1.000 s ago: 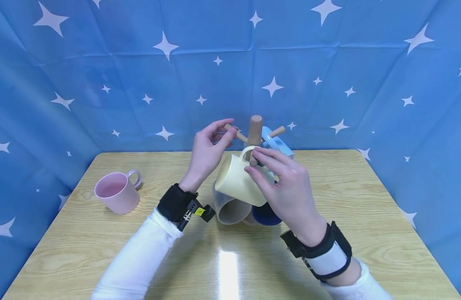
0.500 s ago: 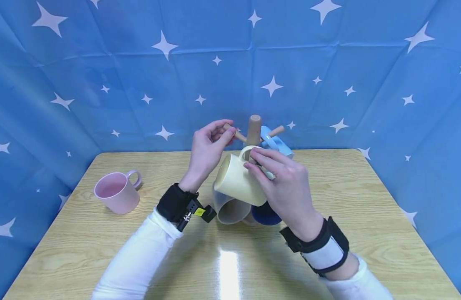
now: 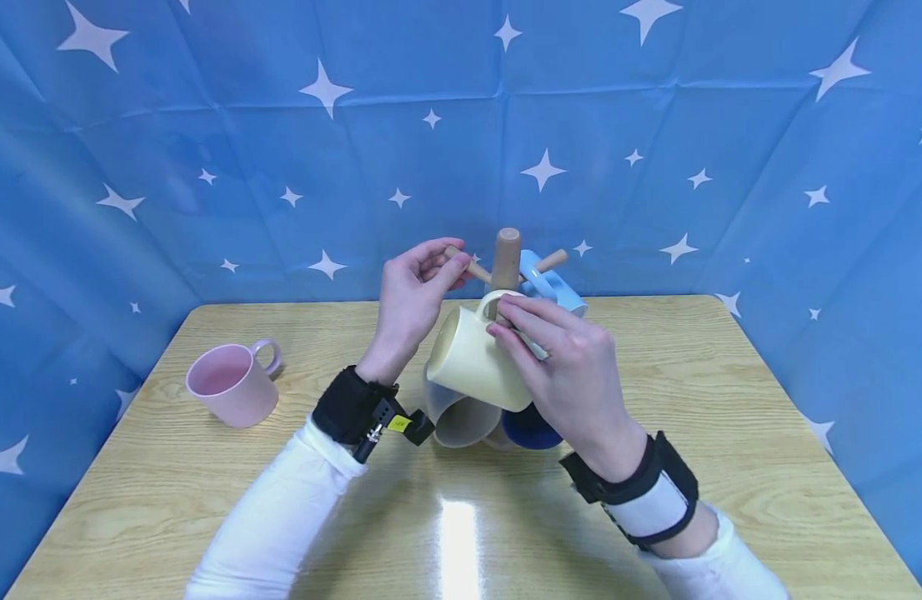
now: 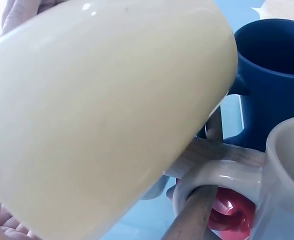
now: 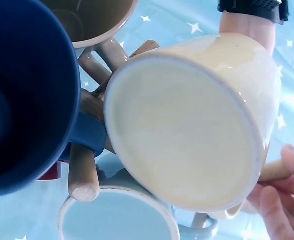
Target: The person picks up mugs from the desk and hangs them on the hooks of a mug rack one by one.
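In the head view a wooden mug tree (image 3: 508, 250) carries several mugs. My left hand (image 3: 412, 296) pinches its upper left peg (image 3: 476, 270). A pale yellow mug (image 3: 476, 358) hangs tilted at the front, its handle around another peg. With thumb and fingers, my right hand (image 3: 569, 367) pinches that peg's end beside the handle; in the right wrist view the peg (image 5: 276, 171) sits between the fingers. Below the yellow mug hang a greyish white mug (image 3: 464, 421) and a navy mug (image 3: 532, 429). Behind my right hand is a light blue mug (image 3: 558, 293).
A pink mug (image 3: 239, 392) stands upright on the wooden table (image 3: 731, 458), left of my left forearm. Something glossy and red (image 4: 232, 215) shows behind the white handle in the left wrist view, mostly hidden. A blue star-printed cloth (image 3: 618, 117) hangs behind the table.
My right fingers have shifted slightly left and now cover the front peg's tip, which showed one second ago. The left hand keeps its grip on its peg, and the mugs hardly move.
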Demonstrator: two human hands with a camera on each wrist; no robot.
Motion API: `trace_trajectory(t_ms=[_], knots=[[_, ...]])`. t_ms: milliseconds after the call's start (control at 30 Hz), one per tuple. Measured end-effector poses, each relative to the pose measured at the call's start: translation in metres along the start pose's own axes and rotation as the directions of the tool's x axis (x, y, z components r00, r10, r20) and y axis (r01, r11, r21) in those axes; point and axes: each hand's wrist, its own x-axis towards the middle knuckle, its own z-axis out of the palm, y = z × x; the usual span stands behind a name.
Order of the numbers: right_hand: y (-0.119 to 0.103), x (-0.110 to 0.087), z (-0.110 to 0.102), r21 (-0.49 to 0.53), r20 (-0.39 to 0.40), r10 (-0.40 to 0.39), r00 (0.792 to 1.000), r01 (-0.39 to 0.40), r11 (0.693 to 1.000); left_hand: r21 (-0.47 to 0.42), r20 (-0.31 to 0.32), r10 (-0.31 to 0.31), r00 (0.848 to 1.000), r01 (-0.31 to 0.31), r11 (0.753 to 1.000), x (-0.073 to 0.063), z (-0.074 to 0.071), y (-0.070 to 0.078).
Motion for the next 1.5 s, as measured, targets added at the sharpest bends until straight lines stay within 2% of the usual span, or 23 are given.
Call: trace_trajectory(t_ms=[200, 300, 600, 867, 1000, 1167, 1500], knots=[[0.001, 0.000, -0.002, 0.012, 0.002, -0.003, 1.000, 0.003, 1.000, -0.109, -0.014, -0.063, 0.998, 0.061, 0.992, 0.000, -0.002, 0.004], [0.003, 0.000, -0.004, 0.040, -0.008, 0.004, 1.000, -0.004, 0.999, -0.143, -0.019, -0.072, 0.997, 0.069, 0.987, -0.001, -0.004, 0.005], [0.010, -0.001, -0.005, 0.083, 0.015, -0.017, 1.000, 0.016, 0.996, -0.155, -0.051, -0.080, 0.996, 0.071, 0.985, -0.007, -0.008, 0.003], [0.019, -0.002, -0.007, 0.151, 0.025, -0.021, 0.999, 0.017, 0.988, -0.149, -0.065, -0.029, 0.997, 0.019, 0.989, -0.016, -0.014, 0.002], [0.025, -0.001, -0.006, 0.188, 0.030, -0.012, 0.999, 0.006, 0.982, -0.117, -0.080, 0.000, 0.997, -0.010, 0.993, -0.021, -0.018, 0.000], [0.031, 0.000, -0.005, 0.221, 0.050, 0.020, 0.999, -0.031, 0.975, -0.080, -0.102, 0.040, 0.994, -0.048, 0.996, -0.026, -0.019, -0.001], [0.039, 0.005, -0.009, 0.300, 0.118, 0.106, 0.987, -0.137, 0.944, 0.064, -0.137, 0.154, 0.978, -0.146, 0.987, -0.037, -0.021, -0.002]])
